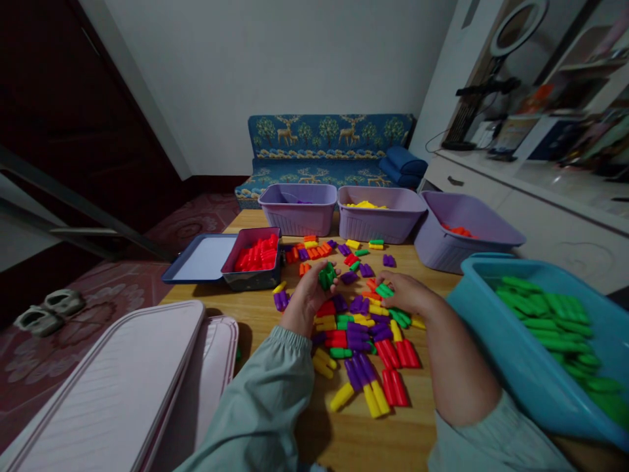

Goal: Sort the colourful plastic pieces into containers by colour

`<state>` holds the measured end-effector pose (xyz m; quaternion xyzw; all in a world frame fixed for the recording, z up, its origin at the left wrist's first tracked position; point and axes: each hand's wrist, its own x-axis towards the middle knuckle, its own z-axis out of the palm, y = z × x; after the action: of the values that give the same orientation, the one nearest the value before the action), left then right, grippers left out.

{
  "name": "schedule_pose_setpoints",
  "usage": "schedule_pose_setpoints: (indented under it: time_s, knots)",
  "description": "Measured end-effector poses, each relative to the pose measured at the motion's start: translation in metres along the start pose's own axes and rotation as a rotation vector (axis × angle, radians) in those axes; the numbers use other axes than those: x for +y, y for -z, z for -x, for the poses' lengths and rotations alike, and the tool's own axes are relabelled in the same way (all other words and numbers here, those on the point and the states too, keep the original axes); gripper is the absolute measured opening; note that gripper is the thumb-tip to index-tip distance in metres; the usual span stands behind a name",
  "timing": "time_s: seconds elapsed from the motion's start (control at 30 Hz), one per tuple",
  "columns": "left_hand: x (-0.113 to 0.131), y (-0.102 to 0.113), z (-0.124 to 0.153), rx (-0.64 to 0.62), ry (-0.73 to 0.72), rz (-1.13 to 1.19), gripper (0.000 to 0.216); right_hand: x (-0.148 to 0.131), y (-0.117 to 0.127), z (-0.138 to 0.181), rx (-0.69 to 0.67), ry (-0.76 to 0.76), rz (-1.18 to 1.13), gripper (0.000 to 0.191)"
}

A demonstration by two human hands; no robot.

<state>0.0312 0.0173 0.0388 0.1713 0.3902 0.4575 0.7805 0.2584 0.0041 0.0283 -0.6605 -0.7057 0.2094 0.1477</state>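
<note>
A heap of coloured plastic blocks, red, purple, yellow, green and orange, lies on the wooden table. My left hand is raised just above the heap, fingers closed round a few green blocks. My right hand rests palm down on the heap, its fingertips pinched on another green block. At my right a blue tub holds many green blocks.
Three lilac tubs line the table's far edge, holding purple, yellow and orange blocks. A dark box of red blocks sits beside its blue lid. Pink lids lie near left. A patterned sofa stands behind.
</note>
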Motion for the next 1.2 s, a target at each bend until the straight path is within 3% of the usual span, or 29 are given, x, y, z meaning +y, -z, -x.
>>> schedule_pose_setpoints:
  time_s: [0.17, 0.37, 0.57, 0.7, 0.83, 0.97, 1.1, 1.2]
  knots:
    - [-0.002, 0.000, -0.001, 0.036, -0.041, -0.104, 0.017, -0.031, -0.016, -0.009, 0.170, 0.134, -0.189, 0.035]
    - [-0.007, 0.001, 0.000, 0.048, -0.322, -0.451, 0.043, -0.064, -0.032, -0.010, 0.256, 0.221, -0.382, 0.042]
    - [-0.002, 0.005, -0.004, 0.263, -0.383, -0.575, 0.029, -0.077, -0.036, -0.004, 0.123, 0.145, -0.566, 0.026]
    - [0.006, 0.018, -0.007, 0.466, -0.610, -0.982, 0.025, -0.079, -0.032, -0.001, 0.052, 0.071, -0.792, 0.026]
    - [0.011, 0.027, -0.005, 0.461, -0.674, -1.240, 0.021, -0.083, -0.029, -0.001, 0.128, 0.038, -0.934, 0.030]
    - [0.011, 0.019, -0.001, 0.335, -0.513, -0.899, 0.026, -0.087, -0.029, -0.001, 0.117, 0.039, -0.971, 0.023]
    - [0.009, 0.005, 0.001, 0.065, -0.242, -0.349, 0.029, -0.093, -0.032, -0.001, 0.151, 0.069, -0.974, 0.024]
    - [0.007, 0.001, 0.002, -0.022, -0.176, -0.289, 0.025, -0.094, -0.037, 0.000, 0.180, 0.069, -0.913, 0.027]
